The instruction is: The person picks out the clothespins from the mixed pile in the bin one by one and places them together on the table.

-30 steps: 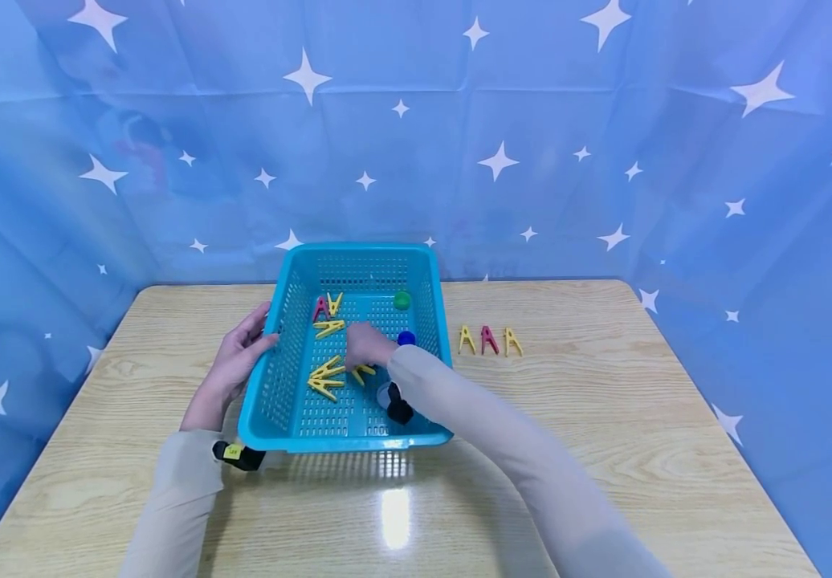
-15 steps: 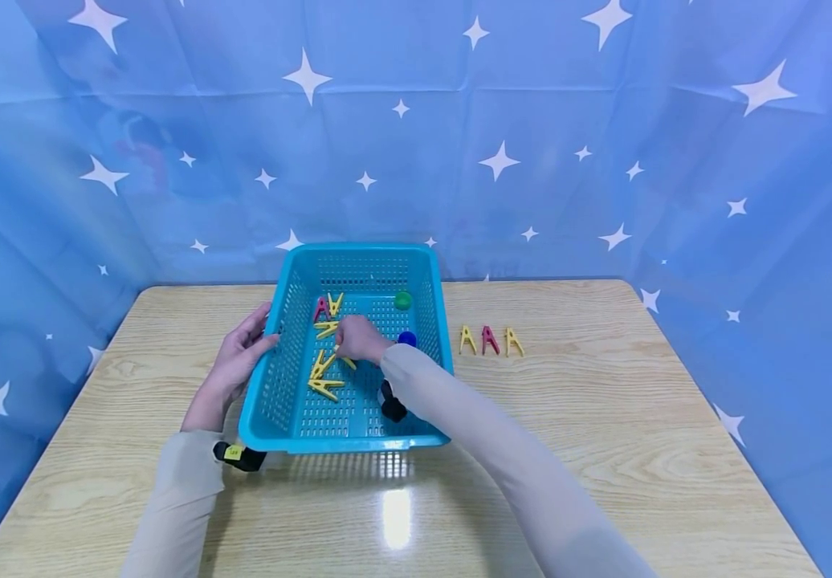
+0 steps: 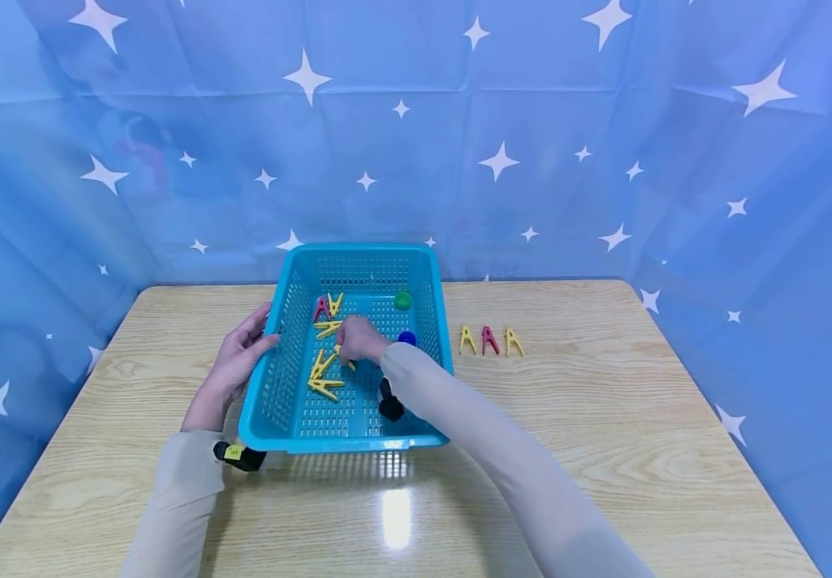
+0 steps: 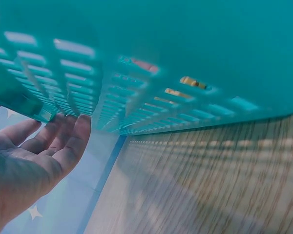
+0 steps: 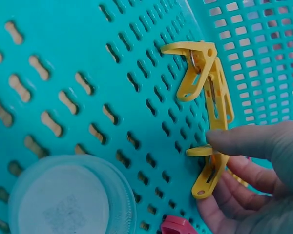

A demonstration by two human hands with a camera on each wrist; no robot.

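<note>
In the head view my left hand point(image 3: 238, 357) holds the left rim of a blue plastic basket point(image 3: 358, 444), fingers along its outer side and thumb at the edge. My right hand point(image 3: 361, 339) reaches inside. In the right wrist view its thumb and fingers pinch a yellow clothespin point(image 5: 210, 178) close over the perforated floor. Right beside it, another yellow clothespin point(image 5: 219, 97) overlaps a further yellow one point(image 5: 195, 63) lying toward the wall. Behind the hand in the head view lie a yellow clothespin point(image 3: 328, 327), a red one point(image 3: 322, 308) and a second yellow one point(image 3: 335, 303).
A green round piece point(image 3: 403, 300) and a blue one point(image 3: 407, 338) lie at the basket's right side. A clear round container point(image 5: 63, 200) sits near the right wrist. Two yellow clothespins point(image 3: 467, 339) and a red one point(image 3: 490, 339) stand in a row on the wooden table point(image 3: 604, 401).
My right hand has shifted left inside the basket, bringing the yellow clothespin along. A neighbouring yellow clothespin has turned steeper. The left hand and basket have stayed put.
</note>
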